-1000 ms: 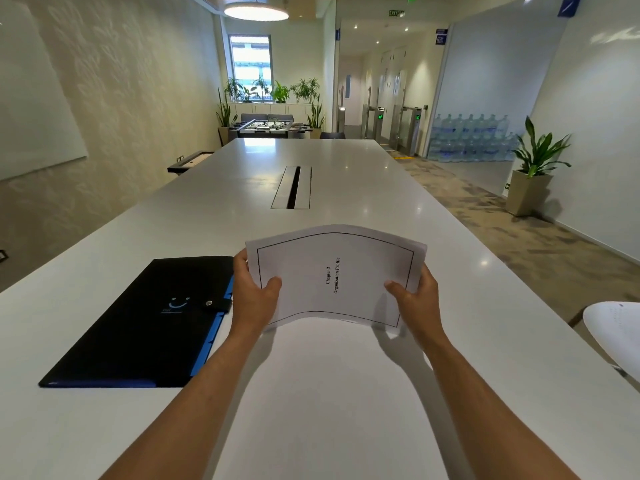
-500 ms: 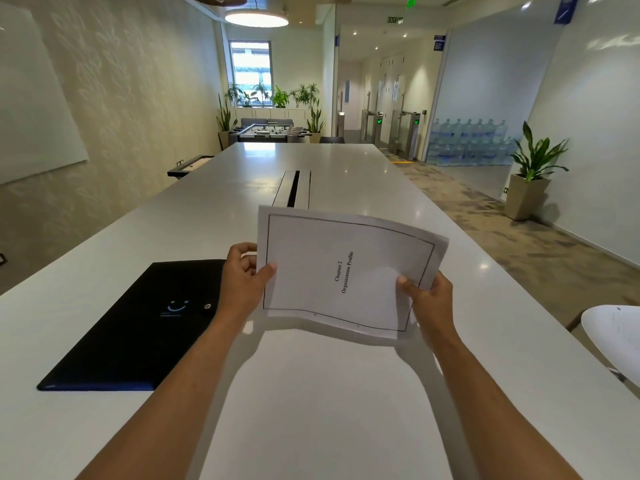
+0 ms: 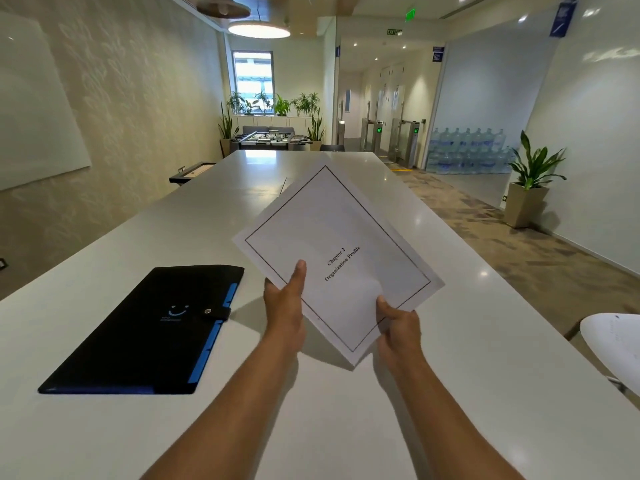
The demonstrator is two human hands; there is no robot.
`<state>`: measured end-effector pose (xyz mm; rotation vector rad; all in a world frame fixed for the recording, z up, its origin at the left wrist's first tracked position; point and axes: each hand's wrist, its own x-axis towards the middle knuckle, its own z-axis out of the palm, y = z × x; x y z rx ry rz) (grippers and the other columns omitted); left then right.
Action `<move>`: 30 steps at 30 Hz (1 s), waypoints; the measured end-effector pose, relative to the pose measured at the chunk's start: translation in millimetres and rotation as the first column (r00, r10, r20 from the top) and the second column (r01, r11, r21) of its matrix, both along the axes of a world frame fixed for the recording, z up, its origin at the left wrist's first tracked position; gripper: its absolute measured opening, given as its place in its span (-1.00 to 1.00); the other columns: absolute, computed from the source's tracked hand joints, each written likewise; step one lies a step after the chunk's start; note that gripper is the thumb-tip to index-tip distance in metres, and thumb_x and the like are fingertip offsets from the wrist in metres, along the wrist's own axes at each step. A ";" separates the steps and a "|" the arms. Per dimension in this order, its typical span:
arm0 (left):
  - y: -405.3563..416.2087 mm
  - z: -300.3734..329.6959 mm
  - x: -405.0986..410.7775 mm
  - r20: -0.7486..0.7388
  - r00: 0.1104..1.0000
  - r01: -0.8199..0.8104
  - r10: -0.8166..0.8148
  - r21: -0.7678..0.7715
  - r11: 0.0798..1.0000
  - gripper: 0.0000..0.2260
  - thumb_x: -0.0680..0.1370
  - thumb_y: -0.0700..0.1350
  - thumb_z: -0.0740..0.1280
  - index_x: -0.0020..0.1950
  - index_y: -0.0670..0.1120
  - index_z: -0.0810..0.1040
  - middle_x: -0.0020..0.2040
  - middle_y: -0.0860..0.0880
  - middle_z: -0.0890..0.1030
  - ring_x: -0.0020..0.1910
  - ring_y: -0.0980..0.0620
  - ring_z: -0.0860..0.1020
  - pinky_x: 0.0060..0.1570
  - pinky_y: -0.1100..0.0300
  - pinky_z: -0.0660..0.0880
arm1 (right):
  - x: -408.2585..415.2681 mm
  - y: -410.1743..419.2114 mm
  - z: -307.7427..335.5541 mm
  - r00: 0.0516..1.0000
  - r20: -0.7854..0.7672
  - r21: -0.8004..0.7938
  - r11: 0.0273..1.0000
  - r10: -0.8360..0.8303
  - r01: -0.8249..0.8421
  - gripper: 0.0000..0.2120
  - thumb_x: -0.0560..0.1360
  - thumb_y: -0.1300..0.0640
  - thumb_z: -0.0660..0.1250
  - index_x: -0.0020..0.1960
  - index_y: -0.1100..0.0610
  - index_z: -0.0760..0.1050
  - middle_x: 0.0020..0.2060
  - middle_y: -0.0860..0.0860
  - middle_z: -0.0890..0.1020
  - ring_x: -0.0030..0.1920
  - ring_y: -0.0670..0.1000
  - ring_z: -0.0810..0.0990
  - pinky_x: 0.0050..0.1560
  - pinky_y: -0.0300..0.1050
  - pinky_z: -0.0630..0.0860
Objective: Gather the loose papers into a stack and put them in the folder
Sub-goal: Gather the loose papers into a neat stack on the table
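stack of white printed papers point(image 3: 341, 258) grasped in both hands, off the white table point(image 3: 485, 341)
left hand point(image 3: 284, 308) and right hand point(image 3: 398, 325) each pinch a lower edge; square the sheets, then unsnap the closed black folder with blue tabs point(image 3: 145, 332) near the table's left edge.

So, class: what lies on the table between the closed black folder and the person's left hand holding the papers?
Nothing: in the head view, only bare white table separates the folder from the left hand gripping the papers.

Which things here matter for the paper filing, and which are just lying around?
Job:
- papers, held off the table by left hand and right hand
- black folder, closed on the table

Lying about:
- white chair
- potted plant
- water bottles
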<state>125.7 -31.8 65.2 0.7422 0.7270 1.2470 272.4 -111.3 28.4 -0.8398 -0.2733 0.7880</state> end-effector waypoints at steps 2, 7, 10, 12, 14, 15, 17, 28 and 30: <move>-6.4 -1.7 6.6 -0.101 0.989 -0.108 0.105 -0.021 0.994 -0.18 0.39 0.11 0.50 0.54 -0.02 0.17 0.47 0.00 0.33 0.42 -0.04 0.34 0.39 -0.01 0.25 | -12.1 -1.0 -4.6 0.994 -0.089 0.026 0.998 0.063 -0.061 -0.60 0.48 0.41 0.31 0.29 0.18 0.50 0.01 0.05 0.71 -0.03 0.03 0.68 0.04 0.02 0.58; -4.5 10.1 -2.8 -0.171 0.960 -0.180 0.223 0.234 0.955 -0.50 0.50 -0.04 0.43 0.41 -0.01 0.39 0.27 -0.01 0.56 0.25 -0.01 0.52 0.26 -0.11 0.45 | -17.5 -8.3 -7.5 0.980 -0.101 0.068 0.984 0.172 -0.166 -0.65 0.47 0.41 0.31 0.19 0.12 0.53 0.00 0.08 0.71 0.01 0.07 0.67 0.05 0.00 0.57; 3.7 23.4 -14.4 -0.227 0.936 -0.169 0.267 0.375 0.912 -0.53 0.50 -0.04 0.43 0.37 -0.09 0.42 0.22 -0.05 0.59 0.20 -0.01 0.56 0.21 -0.10 0.50 | -3.6 -9.6 1.0 0.994 -0.008 -0.034 0.994 0.106 -0.106 -0.65 0.40 0.42 0.38 0.11 0.13 0.49 -0.21 0.09 0.59 -0.19 0.06 0.57 -0.28 -0.17 0.55; 9.2 32.1 -24.0 -0.250 0.922 -0.143 0.295 0.489 0.861 -0.60 0.50 -0.05 0.44 0.30 -0.07 0.47 0.17 -0.04 0.62 0.16 0.02 0.59 0.17 0.00 0.54 | 9.9 -8.5 10.3 0.990 0.133 -0.099 0.994 0.050 -0.037 -0.42 0.30 0.37 0.47 0.23 0.07 0.38 -0.06 0.06 0.55 -0.11 0.03 0.56 -0.23 -0.16 0.49; 13.4 39.3 -33.1 -0.264 0.914 -0.103 0.307 0.583 0.806 -0.72 0.50 -0.07 0.44 0.18 0.05 0.52 0.10 0.04 0.65 0.09 0.09 0.62 0.04 0.18 0.58 | 21.1 -6.7 23.7 0.946 0.325 -0.133 0.991 0.018 0.027 -0.32 0.25 0.33 0.51 0.27 0.02 0.34 0.11 0.01 0.52 0.07 -0.04 0.54 -0.15 -0.17 0.44; 14.0 42.4 -37.0 -0.272 0.911 -0.084 0.311 0.615 0.784 -0.75 0.50 -0.07 0.44 0.14 0.10 0.52 0.06 0.07 0.65 0.06 0.12 0.62 -0.03 0.26 0.57 | 25.3 -5.4 32.4 0.909 0.415 -0.125 0.992 0.024 0.031 -0.36 0.28 0.35 0.51 0.25 0.01 0.36 0.15 -0.01 0.52 0.13 -0.08 0.53 -0.14 -0.21 0.44; 13.4 47.4 -41.9 -0.293 0.905 -0.050 0.309 0.647 0.761 -0.77 0.50 -0.06 0.44 0.10 0.15 0.51 0.03 0.12 0.64 0.03 0.16 0.63 -0.08 0.31 0.56 | 30.8 -1.5 52.3 0.832 0.551 -0.072 0.997 0.065 -0.030 -0.45 0.33 0.41 0.46 0.21 0.02 0.42 0.13 0.01 0.56 0.15 -0.09 0.54 -0.08 -0.25 0.52; 5.5 47.7 -45.8 -0.332 0.897 0.004 0.292 0.666 0.746 -0.77 0.50 -0.02 0.42 0.12 0.15 0.47 0.05 0.05 0.61 0.04 0.03 0.62 -0.01 0.10 0.61 | 5.3 -0.9 87.0 0.747 0.664 0.076 0.992 0.027 -0.104 -0.67 0.44 0.34 0.36 0.14 0.05 0.52 0.00 0.01 0.68 -0.03 0.00 0.68 -0.09 -0.17 0.61; 4.2 38.7 -47.0 -0.352 0.895 0.014 0.274 0.635 0.773 -0.69 0.47 0.04 0.41 0.17 0.07 0.44 0.06 0.01 0.59 0.02 0.03 0.62 -0.01 0.03 0.61 | 1.2 -3.0 76.0 0.735 0.678 0.049 0.996 0.020 -0.073 -0.62 0.39 0.30 0.38 0.16 0.05 0.48 0.03 0.01 0.66 -0.02 -0.03 0.67 -0.07 -0.17 0.63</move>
